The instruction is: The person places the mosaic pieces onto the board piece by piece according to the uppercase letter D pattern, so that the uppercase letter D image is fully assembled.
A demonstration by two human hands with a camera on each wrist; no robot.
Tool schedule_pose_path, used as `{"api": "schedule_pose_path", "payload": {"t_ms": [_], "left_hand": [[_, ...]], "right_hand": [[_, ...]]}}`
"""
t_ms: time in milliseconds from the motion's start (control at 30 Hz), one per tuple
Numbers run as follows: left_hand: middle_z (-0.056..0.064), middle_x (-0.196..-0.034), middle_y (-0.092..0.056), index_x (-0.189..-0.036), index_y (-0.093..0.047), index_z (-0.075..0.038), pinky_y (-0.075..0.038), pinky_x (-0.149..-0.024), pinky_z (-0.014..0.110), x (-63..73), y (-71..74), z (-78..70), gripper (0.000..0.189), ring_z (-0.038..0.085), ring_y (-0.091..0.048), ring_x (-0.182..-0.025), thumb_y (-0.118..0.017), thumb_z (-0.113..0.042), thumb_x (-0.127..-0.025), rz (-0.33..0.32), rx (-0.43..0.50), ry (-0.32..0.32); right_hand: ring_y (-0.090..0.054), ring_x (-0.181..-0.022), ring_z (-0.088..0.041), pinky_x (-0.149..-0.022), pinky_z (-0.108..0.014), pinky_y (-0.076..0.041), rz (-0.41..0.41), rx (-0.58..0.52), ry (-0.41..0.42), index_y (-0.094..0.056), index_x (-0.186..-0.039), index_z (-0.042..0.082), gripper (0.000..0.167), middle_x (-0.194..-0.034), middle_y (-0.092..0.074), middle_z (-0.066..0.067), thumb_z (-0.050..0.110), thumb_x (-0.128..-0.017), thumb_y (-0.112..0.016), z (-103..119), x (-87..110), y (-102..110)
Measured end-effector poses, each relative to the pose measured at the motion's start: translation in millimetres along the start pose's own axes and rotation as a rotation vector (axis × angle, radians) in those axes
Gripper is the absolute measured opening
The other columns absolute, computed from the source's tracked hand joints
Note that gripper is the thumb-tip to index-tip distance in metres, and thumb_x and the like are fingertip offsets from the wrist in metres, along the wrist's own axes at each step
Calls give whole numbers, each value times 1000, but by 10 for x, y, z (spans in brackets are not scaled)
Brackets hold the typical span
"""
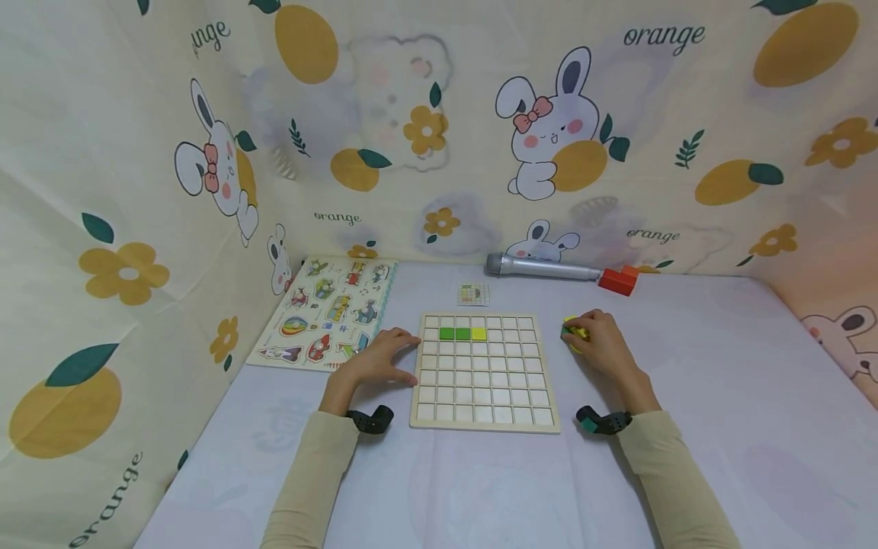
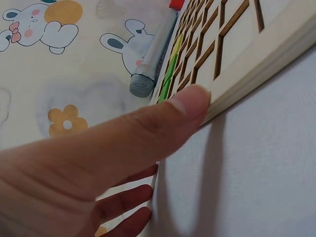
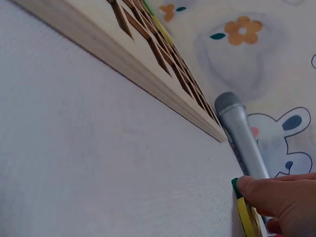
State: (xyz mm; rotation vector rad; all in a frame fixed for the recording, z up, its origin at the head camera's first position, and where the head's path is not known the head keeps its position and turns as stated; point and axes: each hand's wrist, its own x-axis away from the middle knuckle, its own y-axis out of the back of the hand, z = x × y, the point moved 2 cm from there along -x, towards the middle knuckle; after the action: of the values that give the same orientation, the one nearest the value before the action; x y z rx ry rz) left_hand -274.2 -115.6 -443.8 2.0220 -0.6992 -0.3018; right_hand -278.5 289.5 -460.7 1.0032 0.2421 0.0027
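Note:
A wooden grid board [image 1: 485, 428] lies flat on the table between the two hands. Side by side in its upper rows sit two green tiles [image 1: 455, 334] and a yellow tile [image 1: 479, 334]. My left hand [image 1: 373, 360], thumb and fingers spread, touches the board's left edge. Right of the board, my right hand [image 1: 604, 345] pinches a dark green tile [image 3: 235, 186] at a small group of tiles. Yellow tiles [image 3: 243, 215] show beneath the thumb in the right wrist view; the right fingers hide the rest of the group.
A small patterned card [image 1: 473, 294] lies behind the board. To the left is a picture puzzle board [image 1: 329, 305]. A grey microphone [image 1: 542, 267] and red blocks [image 1: 619, 280] lie along the back, near the printed cloth wall [image 1: 480, 137].

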Motion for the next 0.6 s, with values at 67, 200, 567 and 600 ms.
{"api": "schedule_pose_path", "payload": {"t_ms": [67,200,567,600], "left_hand": [[14,-134,-45,-135,-48,-7,-31,-107,46,1,4,-4,74,31,-36,-127,-80,-31,-72,1,0,0],[14,-135,-44,-135,-48,-6,-31,-107,47,2,6,-9,74,31,-36,-127,-80,-31,-73,1,2,0],[13,-135,-44,-135,-48,-7,-31,-107,46,11,5,-19,73,31,-36,-128,-79,-31,-73,3,5,20],[13,-135,-44,-135,-48,-8,-31,-107,46,11,5,-20,73,31,-36,-128,-79,-31,-73,3,7,22]], "right_hand": [[-44,-99,-34,-85,-48,-41,-10,-10,1,-66,-108,0,28,-103,-54,-20,12,-83,-69,10,-4,2],[-49,-90,-29,-79,-41,-45,-22,-48,3,-62,-106,3,25,-95,-59,-15,9,-82,-70,45,-8,7],[-55,-86,-22,-76,-32,-47,-3,-187,106,-65,-103,7,18,-93,-64,-7,7,-85,-66,387,-34,-109],[-55,-85,-21,-76,-32,-48,7,-199,117,-65,-101,9,16,-92,-64,-6,7,-85,-66,434,-39,-139]]}}
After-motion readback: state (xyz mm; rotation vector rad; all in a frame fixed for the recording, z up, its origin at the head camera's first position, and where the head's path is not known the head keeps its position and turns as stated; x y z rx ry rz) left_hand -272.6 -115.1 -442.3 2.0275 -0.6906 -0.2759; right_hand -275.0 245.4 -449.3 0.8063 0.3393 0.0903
